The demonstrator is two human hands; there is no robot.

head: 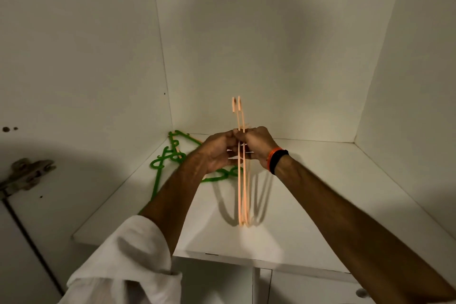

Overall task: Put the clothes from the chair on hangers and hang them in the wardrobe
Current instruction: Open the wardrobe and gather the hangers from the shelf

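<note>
Two thin orange hangers [241, 190] stand edge-on and pressed together above the white wardrobe shelf [308, 205], hooks pointing up. My left hand [217, 150] and my right hand [259, 143] both grip them at mid-height, fingers meeting around the bars. Green hangers [170, 155] lie flat on the shelf behind my left hand, near the back left corner. No clothes, chair or hanging rail are in view.
White wardrobe walls enclose the shelf at left, back and right. A metal door hinge [24, 175] sits on the left panel. Below the shelf's front edge are drawer fronts with a round knob [361, 292]. A black and orange band circles my right wrist.
</note>
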